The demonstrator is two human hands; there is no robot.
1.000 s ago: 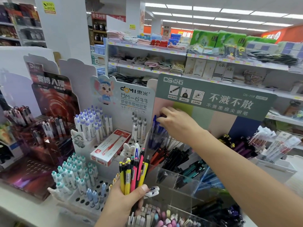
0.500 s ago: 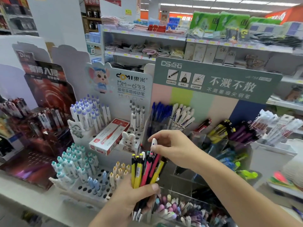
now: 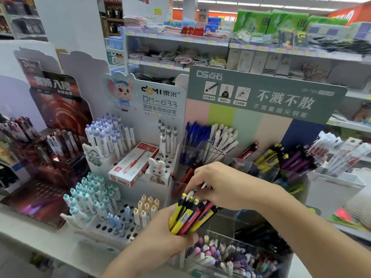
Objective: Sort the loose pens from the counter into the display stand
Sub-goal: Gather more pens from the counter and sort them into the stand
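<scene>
Two hands meeting, left hand grip clutching pen bundle, right hand pinching its tops

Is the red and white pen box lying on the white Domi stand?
Yes, the red and white box lies flat across the hole-dotted tier of the white stand.

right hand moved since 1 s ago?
Yes. The right hand has come down from the blue pens at the top back of the display stand to the pen bundle held in the left hand.
</scene>
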